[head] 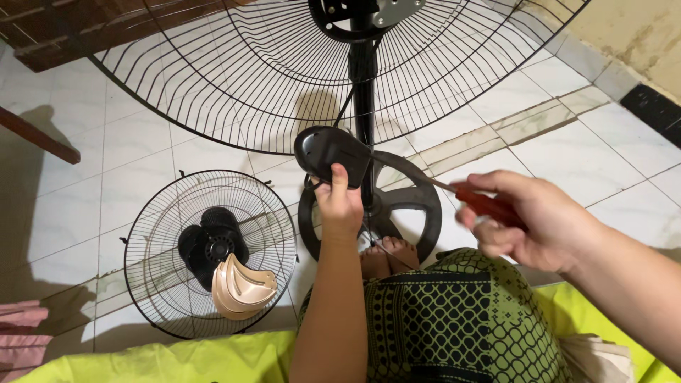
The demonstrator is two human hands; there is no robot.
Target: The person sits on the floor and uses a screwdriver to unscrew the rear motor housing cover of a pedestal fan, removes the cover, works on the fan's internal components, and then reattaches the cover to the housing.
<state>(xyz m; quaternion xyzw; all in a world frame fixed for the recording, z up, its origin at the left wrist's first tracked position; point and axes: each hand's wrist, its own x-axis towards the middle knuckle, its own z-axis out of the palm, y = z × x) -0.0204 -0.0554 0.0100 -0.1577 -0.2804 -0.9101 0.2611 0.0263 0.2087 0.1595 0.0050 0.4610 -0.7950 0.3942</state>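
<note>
1. Left hand [339, 206]: raised near centre, fingers closed on a black plastic cover [332, 153]; thumb pressed flat on its near face, remaining fingers hidden behind.
2. Black plastic cover: rounded, roughly oval, held just left of the black upright pole [364, 106], touching or nearly touching it; exact contact impossible to tell.
3. Right hand [528, 220]: at right, wrapped tight round a screwdriver [481, 201] with a red-brown handle; thin metal shaft pointing left toward the pole, tip close to the cover's right edge, the tip itself too thin to place exactly.
4. Large wire fan guard [248, 78]: far, spanning most of the top, round, black, mounted at the head of the pole, with a black hub and grey metal plate at its centre.
5. Round black base [418, 206]: on the floor at the foot of the pole, spoked, partly hidden behind the left hand and forearm.
6. Bare feet [386, 257]: just near the base, toes toward it.
7. Smaller fan guard [210, 252]: flat on the floor at left, well apart from the hands; black motor part in its middle, beige curved blade piece [241, 287] resting on its near side.
8. Patterned green-and-black cloth [454, 319]: over the lap, near edge of view; yellow-green fabric [163, 358] spread along the near edge.
9. Floor [553, 142]: pale tiles, lighter strip running diagonally at right.
</note>
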